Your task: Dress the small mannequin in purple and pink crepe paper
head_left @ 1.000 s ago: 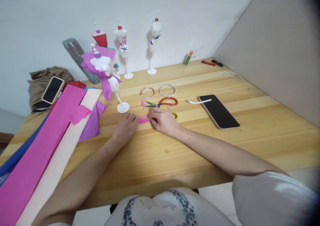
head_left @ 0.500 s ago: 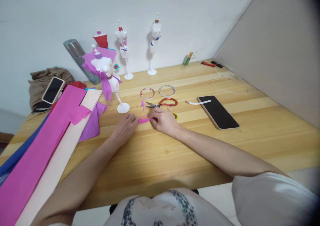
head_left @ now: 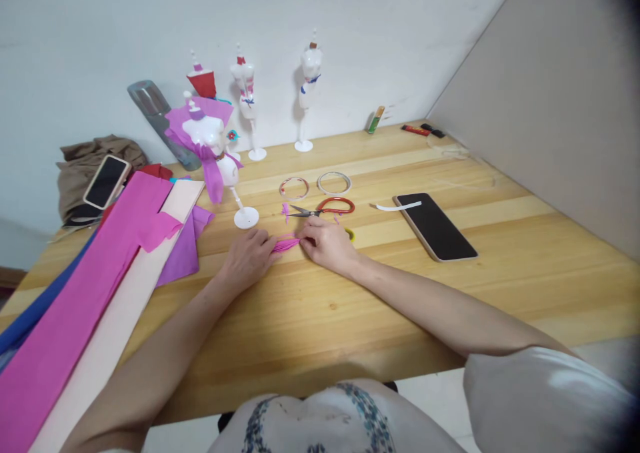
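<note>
Mid-frame: pink strip, I judge light, soft, tearable | hold near ends | left hand, right hand each pinch it

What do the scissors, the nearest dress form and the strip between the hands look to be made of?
Scissors: grey metal blades, likely steel; smooth red handles, probably plastic.
Dress form: hard white plastic, judging by its glossy highlights.
Pink strip: matte, finely creased, so crepe paper or thin fabric; can't tell which. Left hand and right hand hold its ends.
</note>
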`<state>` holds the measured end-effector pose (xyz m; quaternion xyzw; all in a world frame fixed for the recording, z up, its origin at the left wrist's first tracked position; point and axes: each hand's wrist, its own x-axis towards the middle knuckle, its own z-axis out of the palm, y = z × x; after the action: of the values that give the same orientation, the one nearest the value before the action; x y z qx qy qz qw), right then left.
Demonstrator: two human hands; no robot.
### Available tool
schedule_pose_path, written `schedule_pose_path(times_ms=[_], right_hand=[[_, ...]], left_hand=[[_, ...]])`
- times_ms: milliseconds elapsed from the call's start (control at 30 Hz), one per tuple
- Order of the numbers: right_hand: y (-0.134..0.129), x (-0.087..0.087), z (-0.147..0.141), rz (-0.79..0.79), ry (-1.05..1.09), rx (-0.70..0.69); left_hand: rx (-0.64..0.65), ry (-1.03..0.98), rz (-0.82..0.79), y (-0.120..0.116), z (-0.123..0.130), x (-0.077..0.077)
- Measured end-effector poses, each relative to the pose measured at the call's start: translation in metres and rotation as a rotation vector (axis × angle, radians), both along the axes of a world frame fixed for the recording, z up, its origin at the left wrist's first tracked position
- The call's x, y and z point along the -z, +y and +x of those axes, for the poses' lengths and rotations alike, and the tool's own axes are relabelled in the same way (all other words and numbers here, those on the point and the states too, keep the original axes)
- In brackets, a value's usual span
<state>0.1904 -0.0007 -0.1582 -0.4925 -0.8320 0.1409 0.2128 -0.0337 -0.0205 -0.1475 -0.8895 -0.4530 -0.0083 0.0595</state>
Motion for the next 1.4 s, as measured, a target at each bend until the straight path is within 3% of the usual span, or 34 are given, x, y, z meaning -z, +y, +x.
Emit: schedule_pose_path(times_ms=[133, 367, 567, 800, 1000, 1133, 1400], right_hand=[[0.001, 0.002, 0.001, 0.006, 0.035, -0.011], [0.006, 0.007, 0.003, 0.04, 0.122, -0.022], [0.009, 0.005, 0.007, 0.066, 0.122, -0.004], [0.015, 0.002, 0.01, 0.079, 0.085, 0.04], [0.014, 0.001, 0.01, 0.074, 0.057, -0.006], [0.014, -0.002, 0.012, 0.042, 0.056, -0.014], [0.007, -0.009, 0.007, 0.178, -0.022, -0.153]], left_hand=[[-0.037, -0.017, -0.011, -0.002, 0.001, -0.001], [-0.068, -0.124, -0.048, 0.013, -0.02, 0.01], [-0.11, -0.21, -0.111, 0.016, -0.025, 0.008], [-0.184, -0.217, 0.114, 0.01, -0.02, 0.005], [-0.228, -0.279, 0.28, 0.011, -0.023, 0.007], [-0.191, -0.344, 0.312, 0.012, -0.025, 0.007], [-0.099, -0.321, 0.292, 0.005, -0.015, 0.003]])
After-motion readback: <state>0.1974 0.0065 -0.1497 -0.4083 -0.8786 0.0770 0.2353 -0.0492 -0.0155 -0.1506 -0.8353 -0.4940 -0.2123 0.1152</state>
